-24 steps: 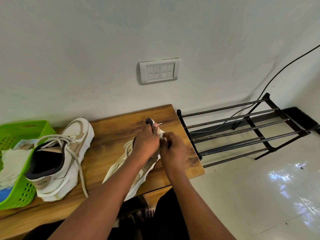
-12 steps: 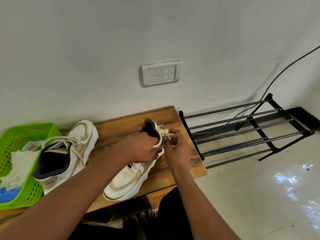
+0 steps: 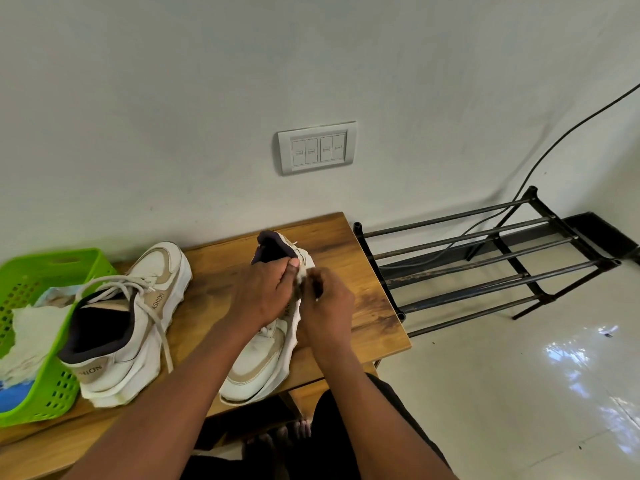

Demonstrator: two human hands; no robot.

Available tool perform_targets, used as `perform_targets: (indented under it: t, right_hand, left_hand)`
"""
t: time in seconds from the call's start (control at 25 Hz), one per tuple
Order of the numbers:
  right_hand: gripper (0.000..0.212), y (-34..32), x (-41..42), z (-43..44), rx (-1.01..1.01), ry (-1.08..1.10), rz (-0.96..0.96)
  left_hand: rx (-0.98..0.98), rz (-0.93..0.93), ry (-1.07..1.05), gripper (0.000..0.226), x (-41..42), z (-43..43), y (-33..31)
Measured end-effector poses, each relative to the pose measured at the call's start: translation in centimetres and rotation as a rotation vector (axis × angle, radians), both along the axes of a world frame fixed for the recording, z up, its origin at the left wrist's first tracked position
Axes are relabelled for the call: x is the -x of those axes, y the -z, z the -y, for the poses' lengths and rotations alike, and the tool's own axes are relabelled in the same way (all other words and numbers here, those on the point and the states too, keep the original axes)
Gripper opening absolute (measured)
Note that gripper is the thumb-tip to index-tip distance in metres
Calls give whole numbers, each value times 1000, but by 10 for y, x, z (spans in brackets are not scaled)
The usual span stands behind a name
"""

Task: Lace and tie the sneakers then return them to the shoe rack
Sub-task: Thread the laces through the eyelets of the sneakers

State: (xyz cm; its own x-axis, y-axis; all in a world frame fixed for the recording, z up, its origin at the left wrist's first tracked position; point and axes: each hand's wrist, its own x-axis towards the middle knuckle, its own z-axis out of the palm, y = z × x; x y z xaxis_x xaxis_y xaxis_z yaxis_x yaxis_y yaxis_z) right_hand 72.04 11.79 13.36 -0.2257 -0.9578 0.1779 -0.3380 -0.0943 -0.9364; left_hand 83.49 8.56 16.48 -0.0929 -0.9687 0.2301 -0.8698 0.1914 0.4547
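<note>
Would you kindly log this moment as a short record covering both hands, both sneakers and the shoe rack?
left hand: grips the collar end of the worked sneaker
right hand: pinches the white lace beside the left thumb
worked sneaker: on the table, toe toward the person
other sneaker: on the table beside the green basket, laces loose and untied
shoe rack: on the floor right of the table, neither sneaker on it yet
stage: lacing or tying; knot hidden by the hands
</note>
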Motion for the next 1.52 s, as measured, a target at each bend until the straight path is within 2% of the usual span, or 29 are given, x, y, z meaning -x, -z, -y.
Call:
perform_targets:
  t: [0.08, 0.12, 0.32, 0.4, 0.52, 0.56, 0.68, 0.76, 0.84, 0.92, 1.04, 1.08, 1.12, 1.24, 1.28, 1.32, 1.48, 1.52]
  right_hand:
    - [12, -2, 2, 20, -23, 82, 38]
    - [12, 0, 3, 24, -33, 58, 51]
    - [16, 2, 3, -11, -35, -253, -195]
    - [14, -5, 10, -16, -123, -330, -226]
    - [8, -19, 32, -18, -380, -541, -281]
    - [10, -22, 38, -20, -426, -535, -260]
    - [14, -28, 35, -22, -235, -206, -66]
    - [13, -23, 17, -12, -120, -123, 5]
    - [12, -15, 1, -1, -99, -87, 27]
    - [15, -10, -8, -2, -76, -160, -40]
    - [24, -13, -10, -35, -17, -486, -292]
    - [26, -13, -9, -41, -19, -546, -308]
    - [25, -12, -8, -40, -33, -530, -294]
    - [15, -5, -10, -6, -97, -218, -195]
    - [12, -3, -12, 2, -118, -172, -197]
    - [11, 0, -14, 3, -127, -188, -224]
    - [10, -2, 1, -34, -121, -553, -359]
    - [9, -3, 7, -37, -102, -578, -351]
  left_hand:
    - [1, -67, 8, 44, 2, -5, 5]
    - [1, -105, -2, 45, 2, -6, 9]
    - [-53, -460, -187, 49, -8, 0, 14]
    - [-42, -473, -169, 47, -10, -2, 14]
    - [23, -316, -130, 47, -11, -7, 16]
    - [46, -218, -111, 47, -12, -7, 14]
    - [-60, 192, -20, 45, -10, 5, -2]
    - [-165, 433, 42, 46, -8, 18, -17]
    - [-164, 561, 77, 44, -9, 26, -24]
    - [-191, 505, 53, 44, -16, 29, -21]
    - [-191, 364, -22, 42, -24, 28, -9]
    - [-187, 332, -37, 41, -26, 27, -7]
    - [-183, 290, -51, 40, -27, 27, -6]
    - [-159, 161, -82, 43, -27, 24, -5]
    - [-149, 124, -109, 43, -28, 23, -5]
    - [-134, 92, -156, 42, -27, 22, -4]
    - [-106, 61, -372, 41, -36, 27, 0]
    - [-107, 66, -396, 41, -36, 28, 0]
